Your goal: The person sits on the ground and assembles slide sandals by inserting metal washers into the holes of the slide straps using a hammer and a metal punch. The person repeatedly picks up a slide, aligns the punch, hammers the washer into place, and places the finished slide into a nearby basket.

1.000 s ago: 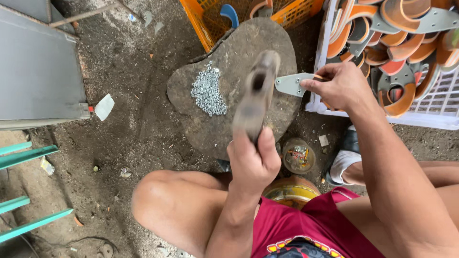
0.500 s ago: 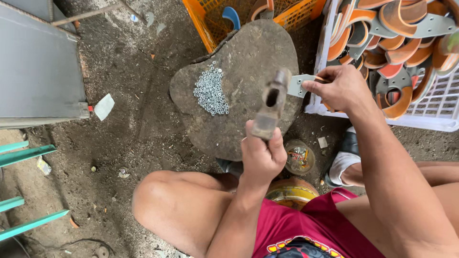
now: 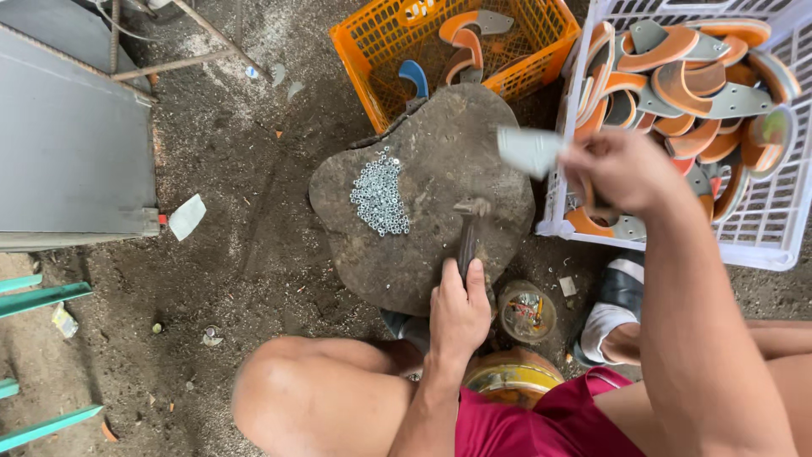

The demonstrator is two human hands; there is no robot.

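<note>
Nearest the camera, the person sat low with bare knees spread, and between them stood a round yellow-rimmed container (image 3: 512, 378) whose contents could not be made out. Just beyond it, a small clear jar (image 3: 526, 311) held a jumble of small coloured parts. The left hand (image 3: 459, 313) had its fingers wrapped tight around the handle of a hammer (image 3: 470, 227), whose head rested on the flat stone slab (image 3: 423, 245) that served as a work block. On the slab, left of the hammer head, lay a heap of small silvery washers (image 3: 380, 194). The right hand (image 3: 622, 173), blurred, was raised over the slab's right edge, its fingers pinched on a flat grey metal blade piece (image 3: 529, 150) that stuck out to the left. Beside that hand, on the ground, a white plastic crate (image 3: 761, 233) was piled with curved grey metal blades fitted with orange handles (image 3: 677, 76). Farther off, behind the slab, an orange plastic crate (image 3: 372, 51) held only a few of the same pieces, one with a blue handle (image 3: 414, 78). A grey metal panel (image 3: 68, 161) lay at the far left on the dirt.
</note>
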